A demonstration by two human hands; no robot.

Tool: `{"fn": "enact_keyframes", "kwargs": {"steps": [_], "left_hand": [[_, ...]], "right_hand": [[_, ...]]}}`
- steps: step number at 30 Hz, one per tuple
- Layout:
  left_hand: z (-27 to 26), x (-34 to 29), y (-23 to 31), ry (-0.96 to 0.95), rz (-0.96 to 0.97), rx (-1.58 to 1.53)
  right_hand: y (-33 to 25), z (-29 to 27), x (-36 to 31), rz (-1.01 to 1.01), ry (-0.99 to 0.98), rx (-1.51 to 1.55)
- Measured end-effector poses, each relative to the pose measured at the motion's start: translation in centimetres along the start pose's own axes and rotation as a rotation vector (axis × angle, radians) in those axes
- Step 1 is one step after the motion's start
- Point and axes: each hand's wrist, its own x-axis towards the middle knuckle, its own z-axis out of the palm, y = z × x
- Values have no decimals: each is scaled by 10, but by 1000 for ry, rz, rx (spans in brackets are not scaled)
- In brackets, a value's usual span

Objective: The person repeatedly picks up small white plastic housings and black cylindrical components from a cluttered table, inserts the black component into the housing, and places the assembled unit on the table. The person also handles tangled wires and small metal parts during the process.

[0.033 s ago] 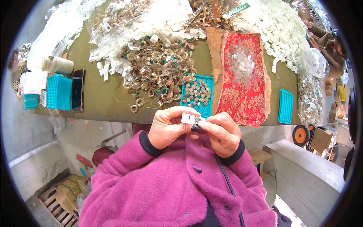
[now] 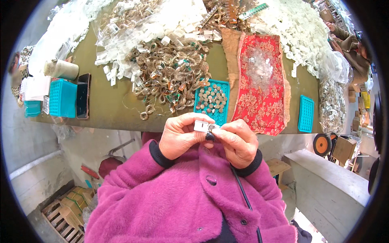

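Note:
Just past the table's near edge, a small white plastic housing point(image 2: 201, 126) with a dark slot is pinched between the thumb and fingers of my left hand point(image 2: 178, 135). The fingertips of my right hand point(image 2: 239, 141) meet at its right end, on a small greyish part point(image 2: 212, 127) too small to name. Something black point(image 2: 209, 137) sits at a fingertip below the housing. Beyond my hands, a turquoise tray point(image 2: 221, 118) holds several round, coin-like metal discs point(image 2: 210, 99). Left of it lies a heap of coiled clear-brown wires point(image 2: 170, 73).
White plastic pieces point(image 2: 300, 36) are piled at the far right. A red patterned cloth point(image 2: 259, 109) lies right of the tray, near another turquoise tray point(image 2: 306, 113). At left are a phone point(image 2: 83, 96), stacked turquoise trays point(image 2: 63, 98) and a white-grey roll point(image 2: 65, 69). Another person's sleeve point(image 2: 348, 50) shows far right.

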Motion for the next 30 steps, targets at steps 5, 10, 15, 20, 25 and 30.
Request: {"fn": "enact_keyframes", "kwargs": {"steps": [5, 10, 15, 20, 25, 30], "left_hand": [[0, -5, -1, 83, 58, 73], [-5, -7, 0, 106, 53, 31], [-7, -5, -1, 101, 405, 484], [-12, -4, 4, 135, 683, 947], [-16, -3, 2, 71, 454, 590], [-21, -6, -12, 3, -13, -142]], "right_hand": [[-13, 11, 1, 199, 88, 23], [-14, 15, 8, 137, 14, -107], [-23, 19, 7, 366, -36, -4], [-20, 26, 4, 372, -2, -30], [-23, 21, -1, 757, -44, 294], [-26, 18, 0, 1003, 6, 776]]}}
